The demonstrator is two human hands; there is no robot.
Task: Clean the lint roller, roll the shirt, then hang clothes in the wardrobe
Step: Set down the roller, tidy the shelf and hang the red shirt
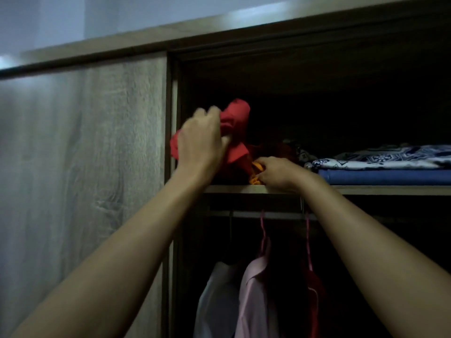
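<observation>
Both arms reach up to the top shelf (244, 189) of an open wardrobe. My left hand (201, 137) grips a bunched red garment (236, 118) at the shelf's left end, lifted above the shelf board. My right hand (275, 173) is lower, at the shelf's front edge, its fingers curled round a small orange piece of cloth (256, 173). Dark red fabric lies between the two hands. The view is dim and the left hand is blurred.
Folded patterned navy-and-white cloth (390, 157) on a blue folded cloth (380, 177) fills the shelf's right part. Below, a rail carries pink hangers (263, 230) with a white shirt (214, 301), a pink shirt (256, 296) and a red garment (314, 296). A closed wood-grain door (85, 154) stands left.
</observation>
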